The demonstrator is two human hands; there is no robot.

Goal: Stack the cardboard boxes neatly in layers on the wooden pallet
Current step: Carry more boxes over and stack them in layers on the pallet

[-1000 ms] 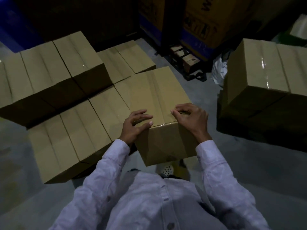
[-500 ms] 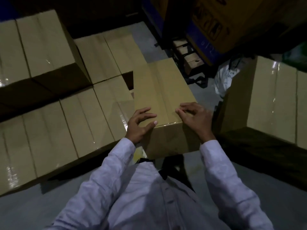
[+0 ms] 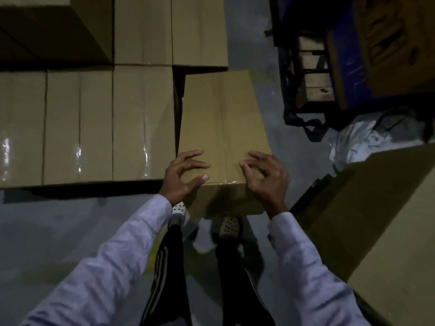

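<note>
A taped cardboard box (image 3: 223,114) sits at the right end of a row of like boxes (image 3: 94,125), slightly skewed, with a dark gap along its left side. My left hand (image 3: 183,175) and my right hand (image 3: 266,180) grip its near top edge, fingers curled on the top and the left thumb on the front face. Behind the row lie more boxes (image 3: 169,29). A higher box (image 3: 54,27) stands at the far left. The pallet beneath the stack is hidden.
Another pile of cardboard boxes (image 3: 376,220) stands close on my right. Beyond it lies a white plastic bag (image 3: 367,140), and a wooden pallet (image 3: 313,78) carries large printed cartons. My feet (image 3: 229,225) stand on the grey concrete floor right under the box's near face.
My view has swung over the stack and tilted down. The box has turned from its angled position to nearly line up with the row, both hands staying on its near edge.
</note>
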